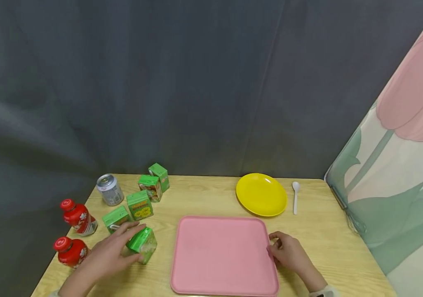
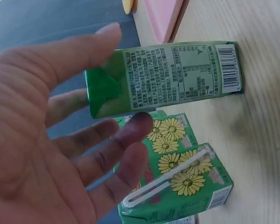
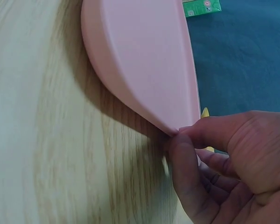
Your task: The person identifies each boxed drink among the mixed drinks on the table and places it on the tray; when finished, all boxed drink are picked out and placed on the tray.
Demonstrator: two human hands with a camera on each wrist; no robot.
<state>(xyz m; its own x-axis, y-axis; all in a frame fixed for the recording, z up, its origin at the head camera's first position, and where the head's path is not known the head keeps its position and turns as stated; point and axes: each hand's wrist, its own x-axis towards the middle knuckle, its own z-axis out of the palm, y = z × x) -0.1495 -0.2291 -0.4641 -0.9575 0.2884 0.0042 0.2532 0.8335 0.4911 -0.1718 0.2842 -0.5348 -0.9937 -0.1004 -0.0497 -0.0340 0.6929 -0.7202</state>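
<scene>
My left hand [image 1: 109,255] is around a green drink carton [image 1: 145,246], thumb on one side and fingers on the other. In the left wrist view that carton [image 2: 172,77] shows a printed side with a barcode, and the index finger passes behind it. Yellow-flowered cartons [image 2: 186,182], one with a white straw, stand just beyond the fingers. My right hand [image 1: 289,252] pinches the right edge of a pink rectangular tray [image 1: 224,255]. In the right wrist view, thumb and index finger meet on the tray's rim [image 3: 130,100].
More green cartons [image 1: 139,205] stand in a slanting row at left. Beside them are a silver can [image 1: 110,189] and two red bottles [image 1: 79,218]. A yellow plate [image 1: 261,194] and a white spoon [image 1: 295,198] lie behind the tray. A dark curtain [image 1: 196,90] borders the table's back.
</scene>
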